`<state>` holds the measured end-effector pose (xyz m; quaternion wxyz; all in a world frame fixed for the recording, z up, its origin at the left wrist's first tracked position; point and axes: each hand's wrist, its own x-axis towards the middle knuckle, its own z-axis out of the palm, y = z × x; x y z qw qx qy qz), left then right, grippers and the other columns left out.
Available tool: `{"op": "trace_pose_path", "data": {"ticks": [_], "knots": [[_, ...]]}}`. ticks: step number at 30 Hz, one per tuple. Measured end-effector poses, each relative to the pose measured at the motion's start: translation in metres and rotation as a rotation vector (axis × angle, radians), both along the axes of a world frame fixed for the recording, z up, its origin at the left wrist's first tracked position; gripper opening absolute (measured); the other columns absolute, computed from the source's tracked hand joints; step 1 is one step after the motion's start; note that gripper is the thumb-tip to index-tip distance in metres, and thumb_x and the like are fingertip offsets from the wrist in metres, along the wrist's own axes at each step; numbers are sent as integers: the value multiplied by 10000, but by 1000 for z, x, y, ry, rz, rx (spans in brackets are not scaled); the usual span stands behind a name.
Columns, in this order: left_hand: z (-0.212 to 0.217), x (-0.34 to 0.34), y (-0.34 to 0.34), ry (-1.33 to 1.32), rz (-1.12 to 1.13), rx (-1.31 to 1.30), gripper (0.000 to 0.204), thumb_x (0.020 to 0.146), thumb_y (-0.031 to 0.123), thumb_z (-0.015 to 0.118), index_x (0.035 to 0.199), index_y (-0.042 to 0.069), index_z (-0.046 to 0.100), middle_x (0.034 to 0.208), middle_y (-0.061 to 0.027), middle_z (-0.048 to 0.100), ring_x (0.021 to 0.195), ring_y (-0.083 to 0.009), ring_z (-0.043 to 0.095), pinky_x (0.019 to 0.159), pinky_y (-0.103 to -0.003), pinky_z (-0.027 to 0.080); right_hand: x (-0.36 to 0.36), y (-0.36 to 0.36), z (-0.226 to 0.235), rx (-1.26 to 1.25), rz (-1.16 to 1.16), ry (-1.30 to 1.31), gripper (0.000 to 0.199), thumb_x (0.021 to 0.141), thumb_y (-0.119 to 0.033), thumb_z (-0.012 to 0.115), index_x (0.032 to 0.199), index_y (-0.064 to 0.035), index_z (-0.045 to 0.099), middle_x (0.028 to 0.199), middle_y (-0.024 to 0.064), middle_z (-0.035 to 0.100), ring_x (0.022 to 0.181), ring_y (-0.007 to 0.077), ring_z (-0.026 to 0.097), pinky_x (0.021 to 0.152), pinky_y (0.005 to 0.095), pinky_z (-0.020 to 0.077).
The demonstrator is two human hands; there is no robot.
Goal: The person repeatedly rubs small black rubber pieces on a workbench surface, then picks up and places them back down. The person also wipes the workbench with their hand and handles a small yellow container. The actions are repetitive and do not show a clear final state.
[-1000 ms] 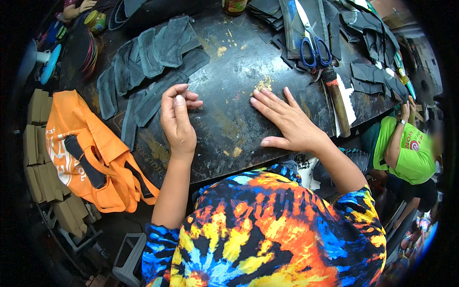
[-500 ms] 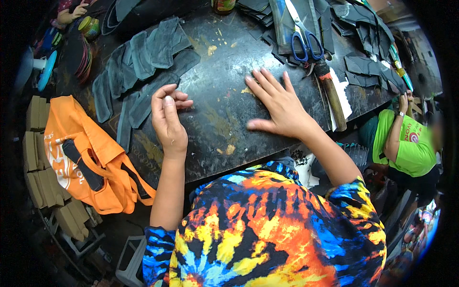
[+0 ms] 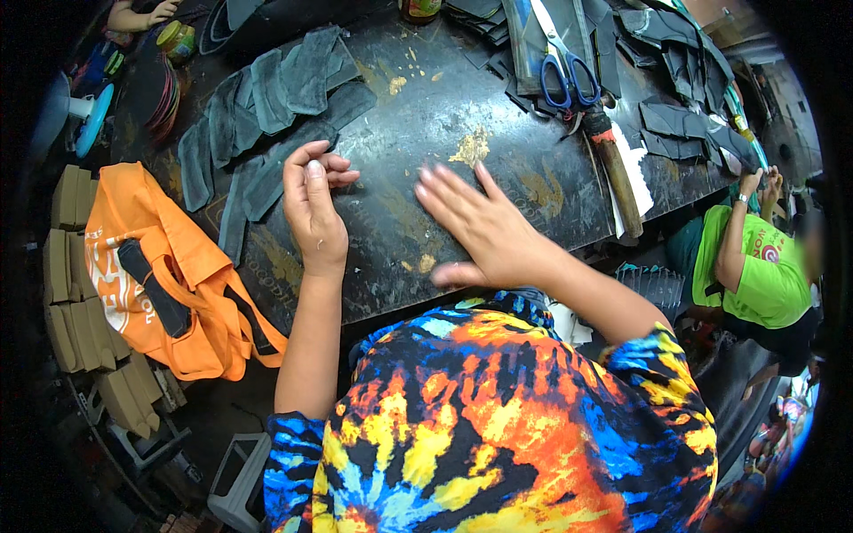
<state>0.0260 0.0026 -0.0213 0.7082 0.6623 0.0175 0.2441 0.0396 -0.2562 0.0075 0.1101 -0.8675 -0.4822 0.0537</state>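
My left hand (image 3: 313,209) rests on its edge on the dark, glue-stained worktop (image 3: 418,115), fingers curled loosely, holding nothing. Its fingertips lie beside a row of dark grey cut pieces (image 3: 267,169) that overlap along the table's left side. My right hand (image 3: 484,226) lies flat on the bare worktop with fingers spread, slightly blurred, just below a yellow glue patch (image 3: 471,147). Nothing is under or in it.
Blue-handled scissors (image 3: 569,75) and a wooden-handled tool (image 3: 617,182) lie at the right. More dark cut pieces (image 3: 702,133) sit far right. An orange bag (image 3: 169,284) and tan blocks (image 3: 75,302) are at my left. A person in green (image 3: 755,275) sits at the right.
My right hand has slid leftward and toward me across the worktop. My left hand has stayed near the grey pieces, with its fingers curling a little more.
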Motion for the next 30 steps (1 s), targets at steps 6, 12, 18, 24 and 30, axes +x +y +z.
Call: {"op": "trace_pose_path", "data": {"ticks": [6, 12, 18, 24, 30], "knots": [[-1, 2, -1, 5, -14, -10, 305, 1137, 205, 401, 1290, -2, 565, 1017, -79, 653, 884, -129, 666, 837, -287, 577, -26, -50, 20, -143, 9, 86, 1014, 936, -804, 453, 1644, -91, 313, 1708, 129, 306, 1599, 294, 244, 1262, 646, 88], [0, 0, -1, 62, -7, 35, 317, 1136, 215, 391, 1308, 10, 561, 1038, -82, 659, 900, -137, 664, 880, -305, 558, 95, 16, -17, 71, -193, -243, 997, 934, -796, 472, 1611, -71, 374, 1680, 174, 345, 1587, 329, 260, 1237, 671, 163], [0, -1, -5, 22, 11, 59, 288, 1123, 173, 429, 1305, -1, 568, 1058, -81, 658, 927, -153, 674, 917, -308, 550, 47, 6, -15, 22, -78, -198, 998, 957, -761, 479, 1627, -39, 319, 1699, 181, 304, 1592, 321, 252, 1249, 639, 172], [3, 10, -20, -53, -81, 833, 504, 979, 250, 657, 1414, 17, 551, 1403, -226, 573, 1278, -360, 580, 1103, -467, 440, -23, -92, 56, 19, -57, 467, 626, 956, -481, 700, 1411, -60, 613, 1488, 190, 570, 1440, 316, 495, 1213, 552, 323], [10, 11, -126, -80, -459, 1208, 891, 881, 644, 685, 1548, 94, 472, 1628, -278, 350, 1541, -431, 296, 1261, -599, 173, 26, -106, 76, 482, -371, 106, 371, 929, -196, 773, 1249, -27, 693, 1257, 179, 710, 1185, 331, 680, 1040, 408, 517]]}}
